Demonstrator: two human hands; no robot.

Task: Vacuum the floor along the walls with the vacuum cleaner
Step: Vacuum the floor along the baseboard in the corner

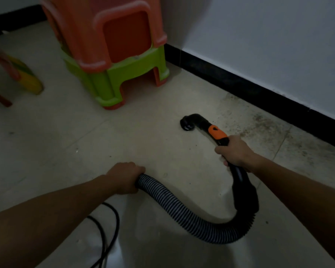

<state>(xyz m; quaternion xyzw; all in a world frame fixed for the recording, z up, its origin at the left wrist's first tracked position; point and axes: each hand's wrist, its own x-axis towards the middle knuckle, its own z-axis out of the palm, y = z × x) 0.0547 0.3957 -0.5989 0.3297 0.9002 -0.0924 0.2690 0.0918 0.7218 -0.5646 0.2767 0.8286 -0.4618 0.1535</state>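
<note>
My right hand (233, 151) grips the black vacuum handle (218, 132), which has an orange band. Its curved black nozzle end (187, 123) points down at the beige tiled floor (124, 136), a short way from the black skirting board (259, 88) of the white wall. A ribbed black-and-white hose (182, 207) loops from the handle back to my left hand (124, 177), which grips it. The vacuum's body is not in view.
Stacked plastic stools, orange over green (114, 55), stand in the corner near the wall. A colourful object (27, 76) lies at the far left. A black power cable (108, 229) curls on the floor below my left arm. Dirt stains mark the tiles by the skirting.
</note>
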